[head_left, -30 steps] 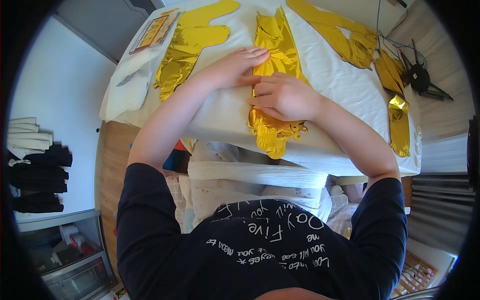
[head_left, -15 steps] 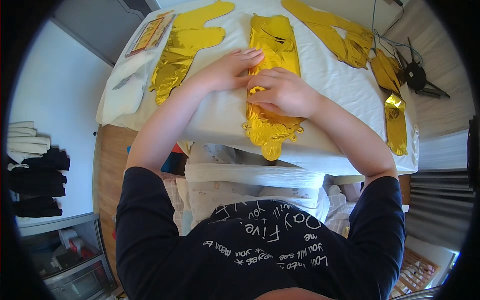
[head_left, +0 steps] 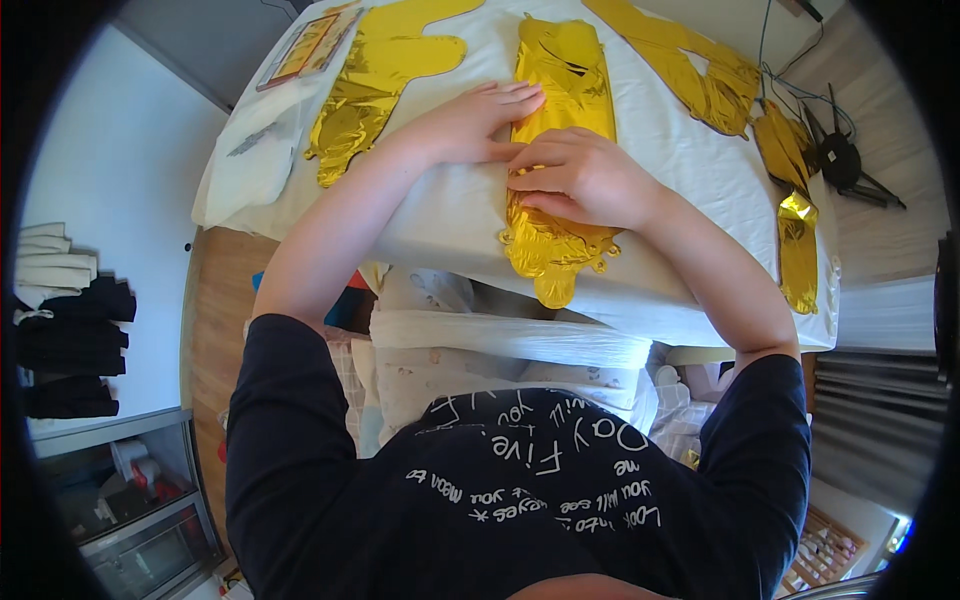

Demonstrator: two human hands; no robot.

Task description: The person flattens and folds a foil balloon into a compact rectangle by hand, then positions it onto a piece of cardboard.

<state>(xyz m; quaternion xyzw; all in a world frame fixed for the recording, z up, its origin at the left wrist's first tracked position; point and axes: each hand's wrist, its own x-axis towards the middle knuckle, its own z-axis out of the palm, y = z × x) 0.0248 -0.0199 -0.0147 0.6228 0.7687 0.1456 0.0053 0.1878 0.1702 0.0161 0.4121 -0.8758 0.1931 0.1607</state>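
Observation:
A folded gold foil balloon (head_left: 565, 75) lies lengthwise on the white-covered table in front of me. Its tabbed, rounded end points toward me. My left hand (head_left: 480, 122) rests beside its left edge, fingers stretched out and the tips lying flat on the foil. Across the middle of the balloon sits my right hand (head_left: 595, 178), its fingers bent and closed against the foil at the left edge. The palm hides part of the balloon beneath it.
More flat gold foil balloons lie at the left (head_left: 360, 100), the far right (head_left: 690, 75) and the right edge (head_left: 797, 255). A clear plastic bag (head_left: 255, 165) and a printed packet (head_left: 305, 48) sit at the left. A black device with cables (head_left: 840, 155) stands beyond the right side.
The whole view has shifted slightly, so the table sits a little higher and further right. Both hands stay at nearly the same places on the balloon.

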